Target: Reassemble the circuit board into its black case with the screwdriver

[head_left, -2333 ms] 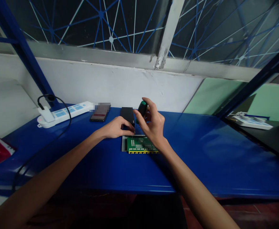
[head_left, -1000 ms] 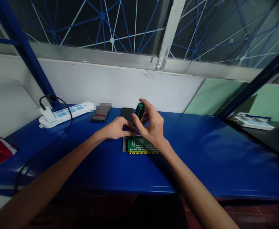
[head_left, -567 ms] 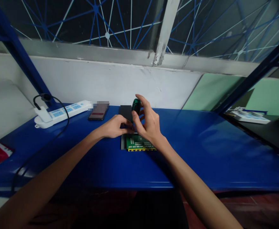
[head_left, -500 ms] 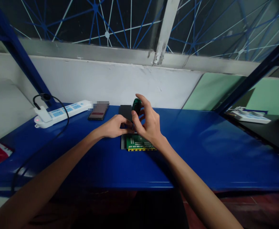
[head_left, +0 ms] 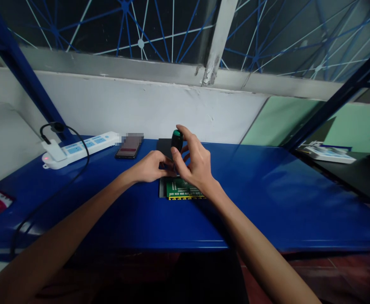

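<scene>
While my right hand [head_left: 195, 165] grips the screwdriver [head_left: 176, 140] upright by its green-capped handle, fingers closed around it, my left hand [head_left: 150, 165] pinches narrow at the tool's lower end, just beside the right. Directly below both hands, the green circuit board [head_left: 182, 191] lies flat on the blue bench [head_left: 267, 202]. Beyond my left hand rest a phone [head_left: 128, 147] and a power strip [head_left: 77, 148].

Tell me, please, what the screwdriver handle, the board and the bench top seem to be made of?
Screwdriver handle, gripped by the right hand: likely moulded plastic or rubber, dark with a green cap and a dull sheen. Board: looks like a printed circuit board, matt green with pale tracks and a yellow front edge. Bench top: probably painted metal or laminate; its glossy blue surface shows soft reflections.
</scene>
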Demonstrator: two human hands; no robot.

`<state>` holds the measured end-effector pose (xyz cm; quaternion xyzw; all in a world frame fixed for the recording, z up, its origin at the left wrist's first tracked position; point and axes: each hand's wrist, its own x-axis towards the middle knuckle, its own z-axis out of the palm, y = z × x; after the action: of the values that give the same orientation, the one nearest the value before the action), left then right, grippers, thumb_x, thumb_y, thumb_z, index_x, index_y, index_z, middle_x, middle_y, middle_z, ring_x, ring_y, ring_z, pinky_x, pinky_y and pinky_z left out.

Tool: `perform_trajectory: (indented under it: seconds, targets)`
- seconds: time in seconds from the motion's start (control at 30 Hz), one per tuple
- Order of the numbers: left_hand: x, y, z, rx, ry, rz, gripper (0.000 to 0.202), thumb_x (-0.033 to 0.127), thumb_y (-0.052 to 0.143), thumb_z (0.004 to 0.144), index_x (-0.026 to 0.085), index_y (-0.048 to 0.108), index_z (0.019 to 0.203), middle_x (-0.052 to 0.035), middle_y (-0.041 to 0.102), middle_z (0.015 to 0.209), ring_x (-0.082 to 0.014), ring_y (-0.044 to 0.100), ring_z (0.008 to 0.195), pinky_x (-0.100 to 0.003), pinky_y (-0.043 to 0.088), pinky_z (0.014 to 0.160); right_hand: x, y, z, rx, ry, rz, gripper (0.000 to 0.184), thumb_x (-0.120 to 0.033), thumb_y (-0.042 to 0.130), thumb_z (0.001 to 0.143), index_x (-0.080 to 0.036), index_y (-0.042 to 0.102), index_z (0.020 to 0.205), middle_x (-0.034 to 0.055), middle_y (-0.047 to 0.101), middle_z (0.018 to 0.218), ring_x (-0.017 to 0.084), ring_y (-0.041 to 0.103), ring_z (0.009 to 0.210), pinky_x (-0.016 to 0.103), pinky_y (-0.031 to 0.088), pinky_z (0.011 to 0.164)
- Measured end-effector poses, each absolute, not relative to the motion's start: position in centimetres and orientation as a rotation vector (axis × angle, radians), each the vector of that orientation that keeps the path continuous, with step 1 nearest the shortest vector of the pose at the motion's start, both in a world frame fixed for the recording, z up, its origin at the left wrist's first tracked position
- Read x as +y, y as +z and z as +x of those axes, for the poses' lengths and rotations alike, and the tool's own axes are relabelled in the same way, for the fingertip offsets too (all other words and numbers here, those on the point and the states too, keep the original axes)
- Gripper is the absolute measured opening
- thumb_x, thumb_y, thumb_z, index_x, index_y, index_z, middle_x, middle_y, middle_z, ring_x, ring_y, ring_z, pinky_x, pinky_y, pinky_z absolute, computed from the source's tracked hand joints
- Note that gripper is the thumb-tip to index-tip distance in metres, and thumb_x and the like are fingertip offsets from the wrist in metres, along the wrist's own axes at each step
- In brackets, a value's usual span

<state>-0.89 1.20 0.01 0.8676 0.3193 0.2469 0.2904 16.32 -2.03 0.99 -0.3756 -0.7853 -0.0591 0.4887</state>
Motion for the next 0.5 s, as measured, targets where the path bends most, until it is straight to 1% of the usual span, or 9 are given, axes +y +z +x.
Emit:
perform_trajectory:
  seconds: [0.13, 0.27, 0.33, 0.4, 0.5]
  targets:
    - [1.04, 0.36, -0.81, 0.871, 0.662, 2.328, 0.016, 0.029, 0.069, 0.077, 0.014, 0.074, 0.079, -0.0041, 0.074, 0.078, -0.0164, 0.064, 0.073, -0.025, 0.045, 0.066, -1.91, 0.84, 16.33, -1.891, -0.154, -0.926, 0.047, -0.033, 0.041, 0.094, -0.021, 0.034, 0.140, 0.0059, 0.061, 0.099, 0.014, 0.060, 0.069, 0.028, 0.052, 0.060]
    - [1.01, 0.39, -0.88, 0.906, 0.716, 2.324, 0.018, 0.031, 0.071, 0.076, 0.013, 0.074, 0.076, -0.0033, 0.072, 0.073, -0.0160, 0.064, 0.069, -0.024, 0.044, 0.062, -1.84, 0.81, 16.28, -1.865, -0.182, -0.923, 0.047, -0.037, 0.048, 0.092, -0.022, 0.039, 0.136, 0.0053, 0.058, 0.099, 0.011, 0.056, 0.062, 0.028, 0.052, 0.059]
    - [1.05, 0.33, -0.92, 0.898, 0.733, 2.320, 0.018, 0.031, 0.070, 0.076, 0.013, 0.074, 0.076, -0.0036, 0.072, 0.074, -0.0165, 0.064, 0.070, -0.024, 0.044, 0.062, -1.88, 0.85, 16.25, -1.868, -0.184, -0.920, 0.048, -0.040, 0.050, 0.091, -0.022, 0.040, 0.135, 0.0045, 0.057, 0.096, 0.011, 0.055, 0.060, 0.028, 0.051, 0.059]
    - [1.10, 0.28, -0.95, 0.881, 0.732, 2.320, 0.017, 0.029, 0.069, 0.077, 0.013, 0.073, 0.078, -0.0043, 0.073, 0.076, -0.0171, 0.064, 0.072, -0.025, 0.045, 0.064, -1.98, 0.91, 16.24, -1.873, -0.180, -0.913, 0.049, -0.040, 0.049, 0.091, -0.022, 0.040, 0.136, 0.0046, 0.057, 0.097, 0.011, 0.056, 0.062, 0.027, 0.052, 0.058]
    - [1.14, 0.29, -0.98, 0.857, 0.701, 2.328, 0.016, 0.027, 0.066, 0.078, 0.013, 0.073, 0.076, -0.0046, 0.072, 0.075, -0.0167, 0.064, 0.072, -0.026, 0.046, 0.067, -2.11, 0.96, 16.26, -1.888, -0.166, -0.905, 0.048, -0.036, 0.044, 0.094, -0.021, 0.037, 0.138, 0.0060, 0.058, 0.102, 0.012, 0.058, 0.066, 0.027, 0.052, 0.059]
